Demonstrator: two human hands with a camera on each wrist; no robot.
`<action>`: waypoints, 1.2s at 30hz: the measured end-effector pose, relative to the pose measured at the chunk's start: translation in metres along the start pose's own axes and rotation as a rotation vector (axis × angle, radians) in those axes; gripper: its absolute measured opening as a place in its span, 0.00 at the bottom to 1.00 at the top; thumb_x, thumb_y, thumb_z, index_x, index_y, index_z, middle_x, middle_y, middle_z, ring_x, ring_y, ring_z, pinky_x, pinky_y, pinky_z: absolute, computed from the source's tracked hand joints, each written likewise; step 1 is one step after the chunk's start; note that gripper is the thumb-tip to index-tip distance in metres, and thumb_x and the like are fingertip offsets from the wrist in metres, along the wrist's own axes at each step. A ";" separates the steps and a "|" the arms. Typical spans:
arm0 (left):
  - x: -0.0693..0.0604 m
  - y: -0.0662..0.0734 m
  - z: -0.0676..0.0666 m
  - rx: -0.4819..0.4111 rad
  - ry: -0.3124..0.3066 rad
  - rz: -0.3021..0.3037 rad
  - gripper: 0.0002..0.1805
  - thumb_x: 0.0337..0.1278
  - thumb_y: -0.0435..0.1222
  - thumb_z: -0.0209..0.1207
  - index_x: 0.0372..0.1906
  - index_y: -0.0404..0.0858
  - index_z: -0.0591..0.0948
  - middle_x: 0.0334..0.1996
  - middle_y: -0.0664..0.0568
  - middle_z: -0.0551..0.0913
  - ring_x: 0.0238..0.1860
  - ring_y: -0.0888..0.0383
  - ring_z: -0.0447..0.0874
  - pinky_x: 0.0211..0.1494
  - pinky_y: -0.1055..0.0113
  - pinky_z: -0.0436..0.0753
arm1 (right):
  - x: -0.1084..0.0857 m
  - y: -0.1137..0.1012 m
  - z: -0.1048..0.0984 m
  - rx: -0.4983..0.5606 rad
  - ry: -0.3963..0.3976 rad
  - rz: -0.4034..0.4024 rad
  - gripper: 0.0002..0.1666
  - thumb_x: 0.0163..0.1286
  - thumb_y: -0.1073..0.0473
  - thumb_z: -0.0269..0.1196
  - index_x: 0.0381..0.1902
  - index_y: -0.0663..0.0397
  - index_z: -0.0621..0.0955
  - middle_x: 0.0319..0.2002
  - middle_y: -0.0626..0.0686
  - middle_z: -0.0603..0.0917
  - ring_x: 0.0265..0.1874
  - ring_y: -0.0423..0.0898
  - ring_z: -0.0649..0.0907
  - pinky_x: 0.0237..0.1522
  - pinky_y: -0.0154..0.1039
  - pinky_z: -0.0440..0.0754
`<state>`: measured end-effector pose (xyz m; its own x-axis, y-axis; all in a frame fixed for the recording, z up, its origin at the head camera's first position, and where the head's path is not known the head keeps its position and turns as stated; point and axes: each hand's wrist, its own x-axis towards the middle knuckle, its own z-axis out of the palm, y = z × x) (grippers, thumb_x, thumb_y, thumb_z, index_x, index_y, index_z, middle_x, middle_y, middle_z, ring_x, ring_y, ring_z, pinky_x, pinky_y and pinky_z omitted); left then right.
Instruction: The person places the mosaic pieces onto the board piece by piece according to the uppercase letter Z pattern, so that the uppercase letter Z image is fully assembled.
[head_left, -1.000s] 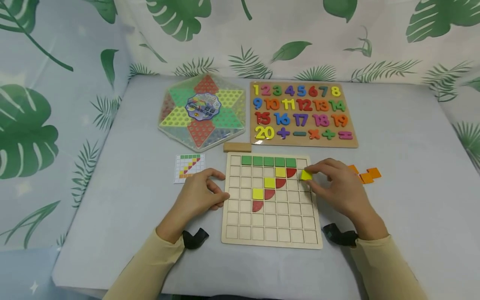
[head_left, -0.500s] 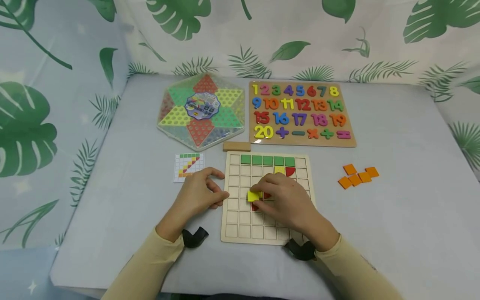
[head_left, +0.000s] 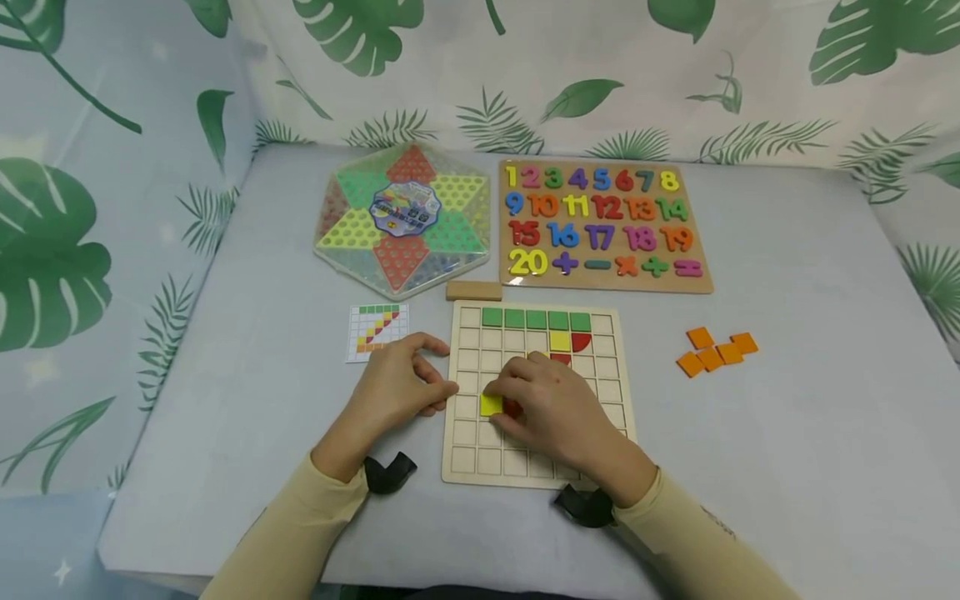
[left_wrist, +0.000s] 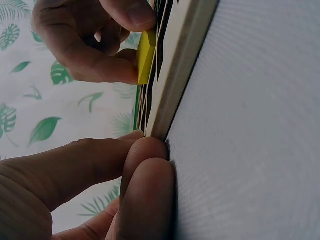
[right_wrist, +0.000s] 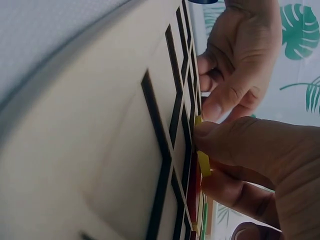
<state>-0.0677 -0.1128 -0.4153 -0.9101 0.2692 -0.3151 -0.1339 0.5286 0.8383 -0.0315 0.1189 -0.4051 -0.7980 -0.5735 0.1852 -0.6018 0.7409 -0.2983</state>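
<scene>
My right hand [head_left: 558,408] pinches a yellow square tile [head_left: 491,406] between thumb and fingers, at a cell in the second column of the wooden grid board [head_left: 465,461]. In the left wrist view that yellow tile [left_wrist: 146,57] stands tilted at the board's surface. My left hand [head_left: 393,383] touches the board's left edge with thumb and fingertips, fingers bent loosely. Green squares [head_left: 536,320] line the top row. Below them are a yellow square [head_left: 560,340] and a red quarter-round piece [head_left: 581,342]; more pieces are partly hidden under my right hand.
A pattern card [head_left: 367,327] lies left of the board, beside my left hand. Several orange tiles [head_left: 709,359] lie to the right. Behind the board are a wooden strip [head_left: 474,291], a hexagonal star game [head_left: 401,267] and a number board [head_left: 600,283].
My right hand has carried the yellow tile leftward from the board's right edge to the second column. My left hand has stayed at the left edge.
</scene>
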 end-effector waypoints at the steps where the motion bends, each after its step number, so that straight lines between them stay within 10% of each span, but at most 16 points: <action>1: 0.000 0.000 0.000 0.002 0.000 -0.002 0.25 0.53 0.34 0.75 0.57 0.39 0.80 0.24 0.53 0.88 0.18 0.60 0.86 0.24 0.68 0.82 | 0.000 -0.001 0.000 -0.001 -0.001 0.000 0.17 0.56 0.49 0.81 0.41 0.47 0.91 0.37 0.45 0.88 0.35 0.43 0.80 0.36 0.36 0.81; 19: -0.002 0.002 0.000 0.018 0.003 -0.042 0.26 0.53 0.36 0.76 0.57 0.41 0.80 0.24 0.53 0.88 0.18 0.59 0.86 0.26 0.67 0.82 | -0.010 0.019 -0.011 0.016 0.050 0.087 0.19 0.56 0.47 0.81 0.42 0.46 0.91 0.38 0.45 0.86 0.38 0.43 0.83 0.42 0.41 0.85; 36: -0.002 0.002 0.001 0.009 0.002 -0.055 0.26 0.52 0.35 0.76 0.57 0.40 0.80 0.24 0.53 0.89 0.18 0.59 0.86 0.26 0.67 0.82 | -0.085 0.112 -0.055 -0.011 0.129 0.592 0.24 0.63 0.56 0.76 0.56 0.55 0.86 0.54 0.62 0.84 0.49 0.62 0.83 0.43 0.63 0.84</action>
<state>-0.0659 -0.1112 -0.4138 -0.9022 0.2378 -0.3598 -0.1802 0.5502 0.8154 -0.0329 0.2701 -0.4026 -0.9946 -0.0165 0.1029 -0.0542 0.9252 -0.3757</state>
